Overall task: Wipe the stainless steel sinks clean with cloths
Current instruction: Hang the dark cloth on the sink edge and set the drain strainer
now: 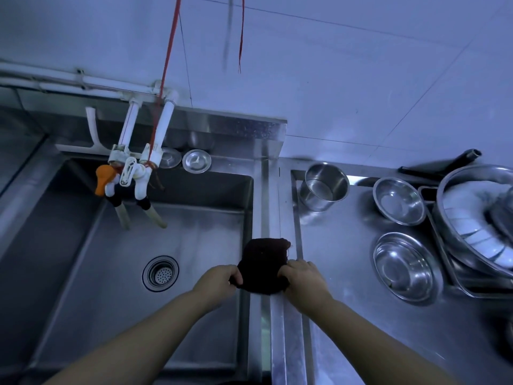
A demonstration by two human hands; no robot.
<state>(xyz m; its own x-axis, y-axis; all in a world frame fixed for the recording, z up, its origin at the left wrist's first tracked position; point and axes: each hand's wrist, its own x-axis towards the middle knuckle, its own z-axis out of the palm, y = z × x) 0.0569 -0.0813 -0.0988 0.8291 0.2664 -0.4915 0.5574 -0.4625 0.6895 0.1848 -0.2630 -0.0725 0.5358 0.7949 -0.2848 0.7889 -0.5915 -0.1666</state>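
Steel fills the frame: the deep stainless steel sink (138,245) lies centre-left. Left hand (222,279) and right hand (301,276) each pinch the dark folded cloth (263,266) over the sink's right rim, probably spreading it for wiping.

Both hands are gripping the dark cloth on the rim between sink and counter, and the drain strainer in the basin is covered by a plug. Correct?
Not quite. The head view shows the drain strainer uncovered. Both the left hand and right hand do grip the dark cloth on the rim.

Both forearms are bare, without sleeves; the left hand (222,279) and right hand (302,276) wear no gloves.
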